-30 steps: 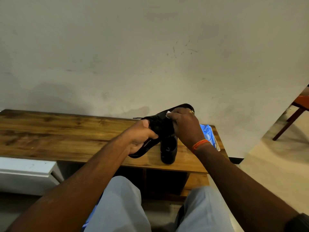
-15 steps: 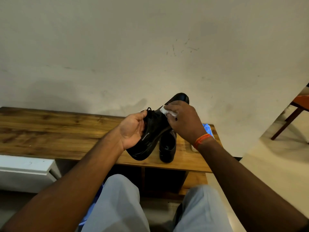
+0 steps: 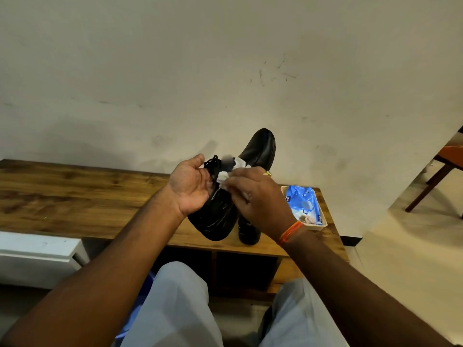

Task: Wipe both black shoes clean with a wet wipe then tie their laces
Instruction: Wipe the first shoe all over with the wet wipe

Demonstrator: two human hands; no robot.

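Closest to the camera are the person's knees in light trousers, and above them the two forearms reach forward over the wooden table (image 3: 75, 196). The left hand (image 3: 190, 189) holds one black shoe (image 3: 220, 216) from the side, with the fingers curled around its upper part, so the shoe is lifted and tilted with the toe pointing up and away. The right hand (image 3: 258, 199) pinches a white wet wipe (image 3: 223, 177) and presses it on the shoe near the laces (image 3: 213, 161), which look loose and untied. Just behind and below the right hand, the second shoe (image 3: 248, 231) stands on the table and is mostly hidden. To the right of it, a small tray (image 3: 323, 222) carries a blue pack of wipes (image 3: 303, 201). Behind the table is a plain wall.

The wiping step seems to be in progress on the first shoe. The grip of the left hand is only from one side, so strong rubbing could turn the shoe or push it out of the hand. The wipe may also catch on the loose laces and tear. If the lifted shoe drops, it could knock over the other one.
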